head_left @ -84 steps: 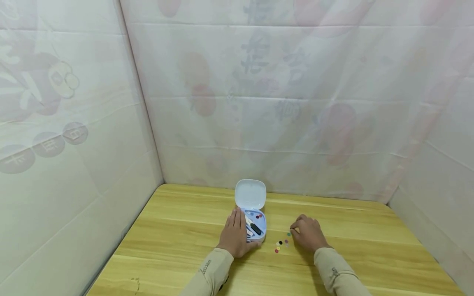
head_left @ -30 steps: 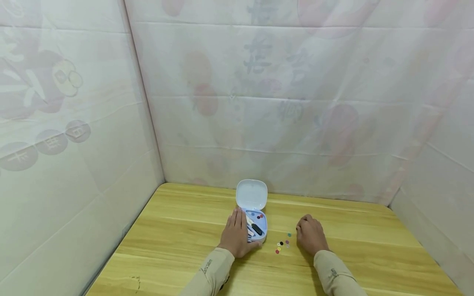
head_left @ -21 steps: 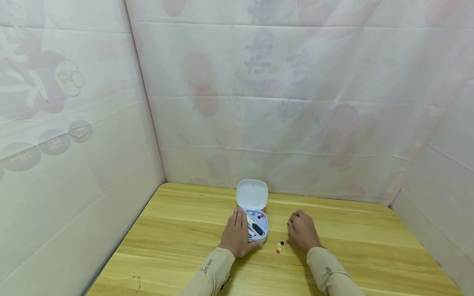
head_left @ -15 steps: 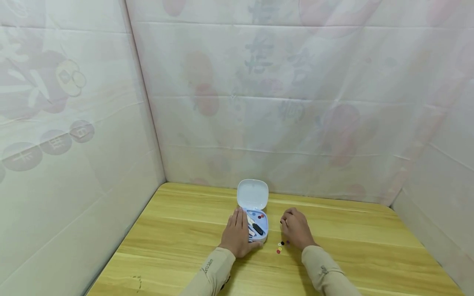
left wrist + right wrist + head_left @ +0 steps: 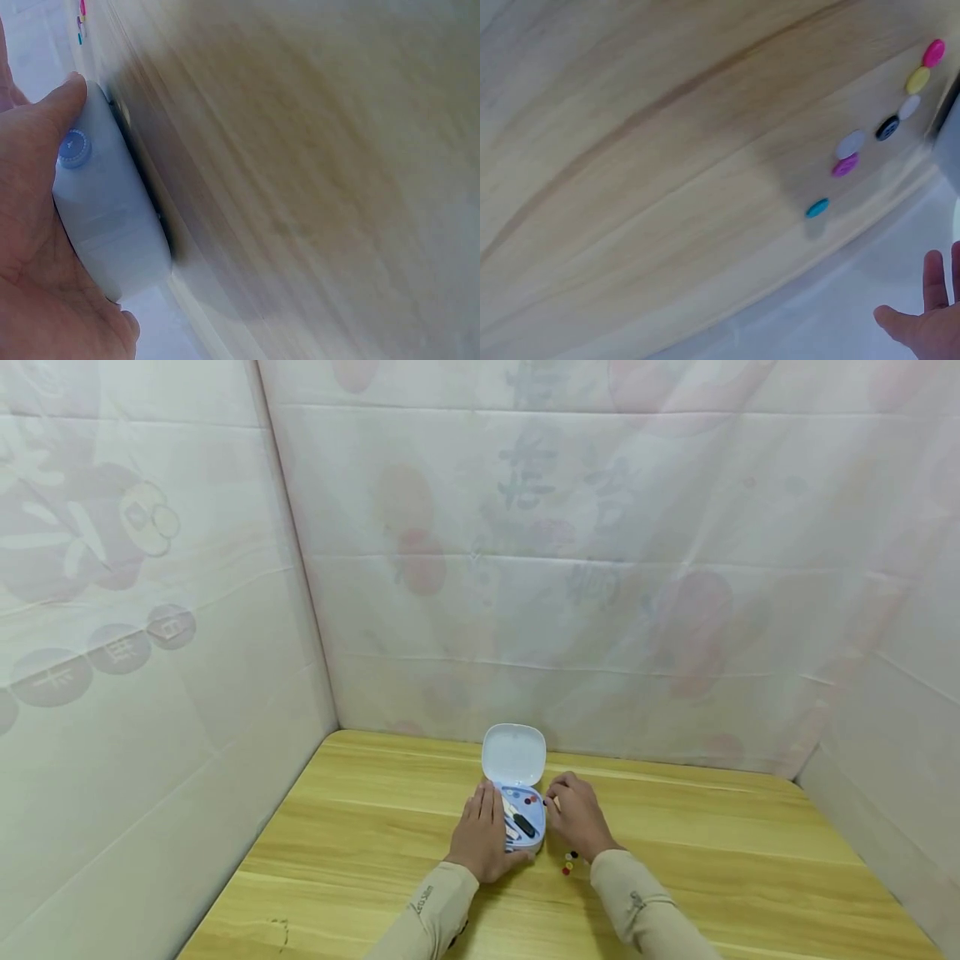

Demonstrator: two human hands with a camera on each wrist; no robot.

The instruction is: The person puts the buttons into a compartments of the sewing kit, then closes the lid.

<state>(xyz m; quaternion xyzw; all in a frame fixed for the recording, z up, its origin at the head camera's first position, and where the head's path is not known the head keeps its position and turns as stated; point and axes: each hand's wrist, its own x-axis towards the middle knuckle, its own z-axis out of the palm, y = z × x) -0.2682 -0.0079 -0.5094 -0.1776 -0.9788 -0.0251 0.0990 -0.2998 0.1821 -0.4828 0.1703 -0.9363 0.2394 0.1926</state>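
Note:
In the head view a pale blue sewing kit box (image 5: pixel 533 814) stands open, its white lid (image 5: pixel 514 754) tipped back. Inside lie a black-handled tool (image 5: pixel 524 825) and small buttons, red and orange ones among them. My left hand (image 5: pixel 478 835) holds the box by its left side, fingers straight and together, thumb round the near side. The left wrist view shows a round blue catch (image 5: pixel 74 148) on the box's side beneath the thumb. At the box's right edge, my right hand (image 5: pixel 579 817) pinches a small dark button (image 5: pixel 546 803); the fingers partly hide it.
Several loose buttons lie on the wooden table (image 5: pixel 360 860) right of the box. The right wrist view shows a red button (image 5: pixel 933 52), a yellow button (image 5: pixel 917 80), a black button (image 5: pixel 887 128), a teal button (image 5: pixel 817 208) and others. Pale printed curtains (image 5: pixel 600 652) surround the table.
My right hand has come left from beyond the loose buttons to the box's right edge, carrying the dark button. The left hand keeps its place on the box.

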